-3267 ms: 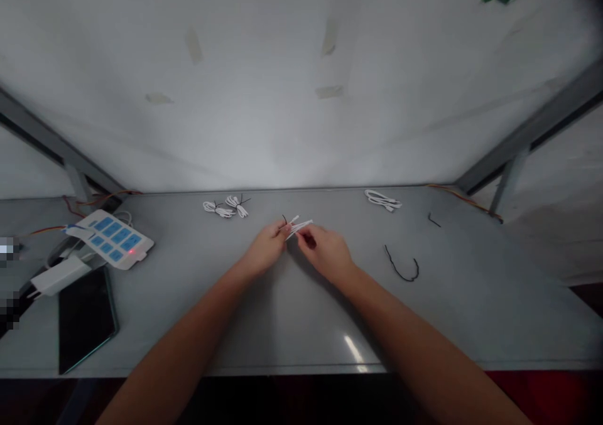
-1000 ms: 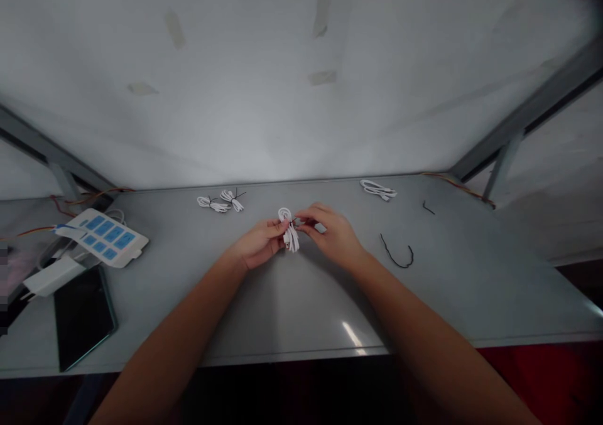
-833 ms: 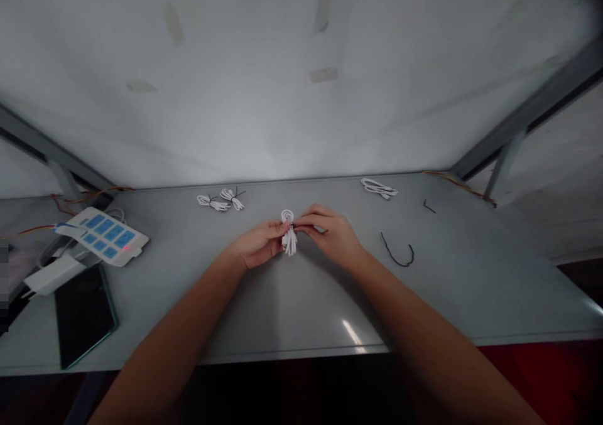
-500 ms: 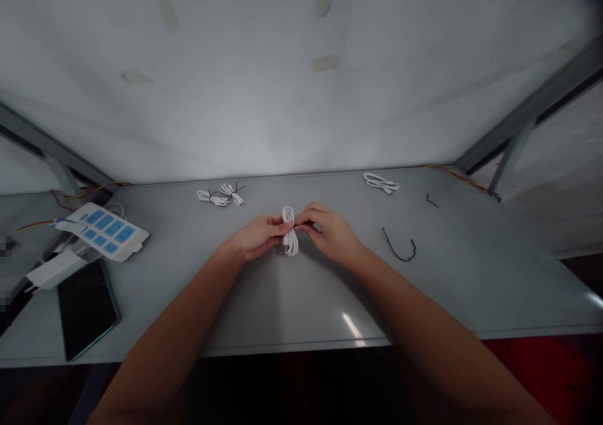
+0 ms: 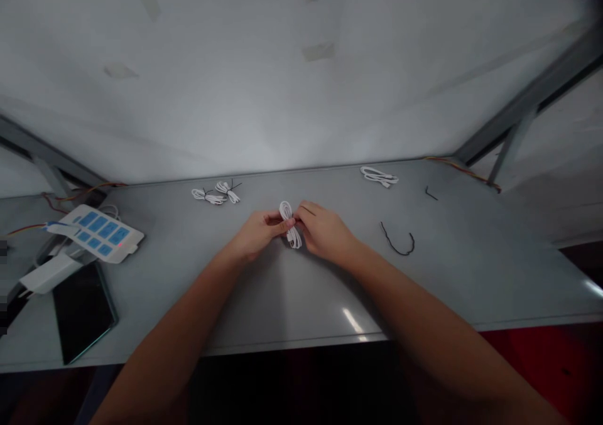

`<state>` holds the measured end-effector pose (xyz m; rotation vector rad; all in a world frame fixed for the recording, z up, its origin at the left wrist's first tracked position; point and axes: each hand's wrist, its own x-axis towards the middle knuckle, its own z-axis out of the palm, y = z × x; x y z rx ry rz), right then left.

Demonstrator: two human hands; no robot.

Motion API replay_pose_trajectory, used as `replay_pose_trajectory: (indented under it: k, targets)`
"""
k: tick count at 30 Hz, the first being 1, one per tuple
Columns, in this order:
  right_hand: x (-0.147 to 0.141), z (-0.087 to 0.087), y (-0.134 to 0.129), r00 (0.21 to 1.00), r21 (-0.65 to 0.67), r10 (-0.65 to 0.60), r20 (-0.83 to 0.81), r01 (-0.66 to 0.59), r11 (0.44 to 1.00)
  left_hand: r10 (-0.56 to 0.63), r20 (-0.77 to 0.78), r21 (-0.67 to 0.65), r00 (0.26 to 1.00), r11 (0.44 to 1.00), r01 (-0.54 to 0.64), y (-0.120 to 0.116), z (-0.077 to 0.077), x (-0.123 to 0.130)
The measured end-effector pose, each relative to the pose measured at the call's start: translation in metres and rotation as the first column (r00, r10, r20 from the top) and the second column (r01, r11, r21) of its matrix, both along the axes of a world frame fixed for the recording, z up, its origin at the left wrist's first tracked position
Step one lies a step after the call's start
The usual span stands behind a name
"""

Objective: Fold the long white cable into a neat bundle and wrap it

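A coiled white cable (image 5: 294, 239) hangs upright, slightly tilted, above the middle of the table. My left hand (image 5: 255, 233) pinches its waist, thumb in front and fingers behind. Right beside it, my right hand (image 5: 327, 231) is closed, its fingertips against the bundle's right side. A thin dark twist tie (image 5: 308, 211) shows at the right fingers; most of it is hidden by them. Farther back on the left lie a tied white cable (image 5: 207, 196) and another tied white cable (image 5: 228, 191), each with a black tie around it.
A loose white cable (image 5: 379, 177) lies at the back right, near a short black tie (image 5: 431, 193) and a long curved one (image 5: 396, 249). On the left are a power strip (image 5: 127, 249), a white charger (image 5: 49, 273) and a dark tablet (image 5: 85, 315).
My right hand has moved in closer to the cable, with its fingers more curled around the tie. The bundle tilts a little more. The camera view has shifted slightly.
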<state>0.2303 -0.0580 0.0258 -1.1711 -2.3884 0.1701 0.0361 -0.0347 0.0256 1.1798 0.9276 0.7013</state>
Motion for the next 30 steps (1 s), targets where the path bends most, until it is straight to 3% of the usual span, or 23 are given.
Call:
replay_pose_trajectory:
  k: [7,12,17,20,22,25,28,30]
  targets:
    - [0.000,-0.001,-0.001,0.998,0.019,0.016,-0.068,-0.014,1.000,-0.042,0.123,-0.161,0.991,0.985,0.061,0.001,0.004,-0.006]
    - [0.000,0.002,-0.001,0.998,-0.022,0.027,-0.063,-0.028,0.999,-0.029,0.104,-0.174,0.994,0.984,0.046,0.001,0.005,-0.007]
    - [0.001,0.007,-0.006,0.994,-0.109,0.050,-0.099,-0.060,0.992,-0.084,-0.027,-0.024,0.996,0.996,0.083,-0.003,0.012,-0.005]
    - [0.000,0.006,-0.006,0.967,-0.276,-0.054,-0.250,-0.018,0.961,-0.084,-0.133,0.116,0.988,0.988,0.099,-0.006,0.018,-0.004]
    - [0.000,0.005,-0.002,0.922,-0.422,-0.156,-0.354,-0.008,0.906,-0.029,-0.175,0.224,0.984,0.972,0.069,-0.008,0.020,-0.002]
    - [0.003,0.003,0.005,0.871,-0.531,-0.248,-0.423,-0.017,0.847,0.103,-0.232,0.445,0.967,0.895,0.012,-0.011,0.017,0.003]
    - [0.007,0.002,0.010,0.839,-0.565,-0.280,-0.467,-0.040,0.824,0.145,-0.289,0.636,0.946,0.768,0.077,-0.012,0.011,0.005]
    - [0.009,0.002,0.012,0.775,-0.650,-0.333,-0.537,-0.129,0.749,0.151,-0.307,0.719,0.939,0.683,0.125,-0.013,0.007,0.005]
